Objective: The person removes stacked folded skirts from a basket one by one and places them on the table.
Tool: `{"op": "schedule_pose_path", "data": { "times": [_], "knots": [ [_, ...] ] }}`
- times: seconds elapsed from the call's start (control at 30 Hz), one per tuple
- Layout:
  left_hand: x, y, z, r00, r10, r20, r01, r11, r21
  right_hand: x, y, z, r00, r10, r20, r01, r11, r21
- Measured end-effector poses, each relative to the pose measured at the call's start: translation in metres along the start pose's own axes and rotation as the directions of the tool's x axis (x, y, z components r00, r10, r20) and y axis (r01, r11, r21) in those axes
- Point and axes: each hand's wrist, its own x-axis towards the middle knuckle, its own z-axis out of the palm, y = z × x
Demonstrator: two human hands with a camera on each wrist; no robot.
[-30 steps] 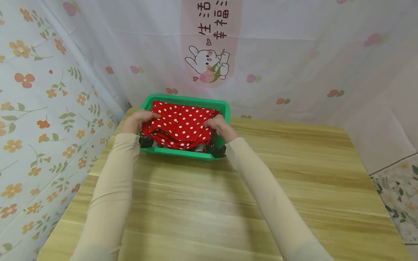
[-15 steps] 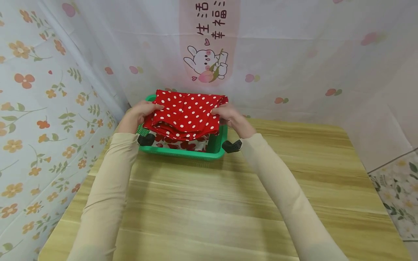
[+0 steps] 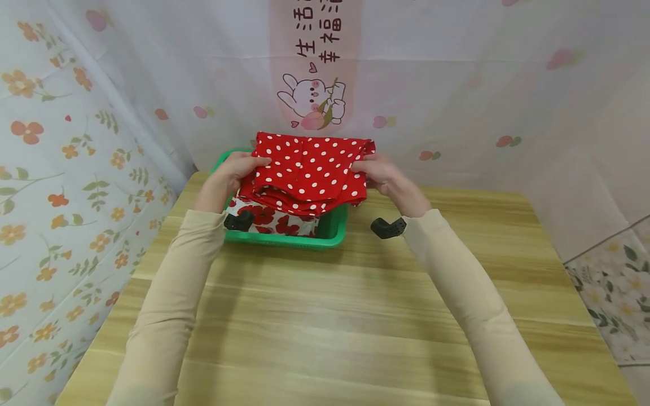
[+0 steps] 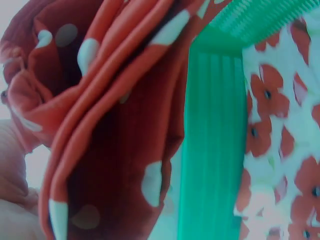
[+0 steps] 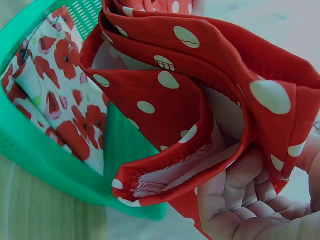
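Cloth rightward, partly past basket rim

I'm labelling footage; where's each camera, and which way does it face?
Head: head-worn, facing forward and down at the basket; left hand, right hand and sleeves show.
Left wrist: wrist-worn, facing the red cloth; part of the left hand shows.
Right wrist: wrist-worn, facing the cloth; right hand's fingers show.
Both wrist views share the cloth and basket.
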Motion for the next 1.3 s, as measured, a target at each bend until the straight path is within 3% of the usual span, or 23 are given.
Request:
{"op": "schedule_pose_path", "data": {
  "times": [0.2,0.5,1.3],
  "knots": [
    [-0.005,0.007,0.022,0.998,0.053,0.024,-0.054,0.998,0.023,-0.017,0.005,-0.024,0.999,-0.037,-0.026,0.037,0.999,0.008],
    [-0.007,0.012,0.063,0.99,0.113,0.084,-0.112,0.994,-0.018,-0.046,0.018,-0.059,0.997,-0.064,-0.05,0.064,0.998,0.003],
    [0.001,0.004,0.167,0.986,0.122,0.112,-0.107,0.985,-0.136,-0.088,0.063,-0.134,0.987,-0.044,-0.155,0.033,0.997,-0.067]
  ]
}}
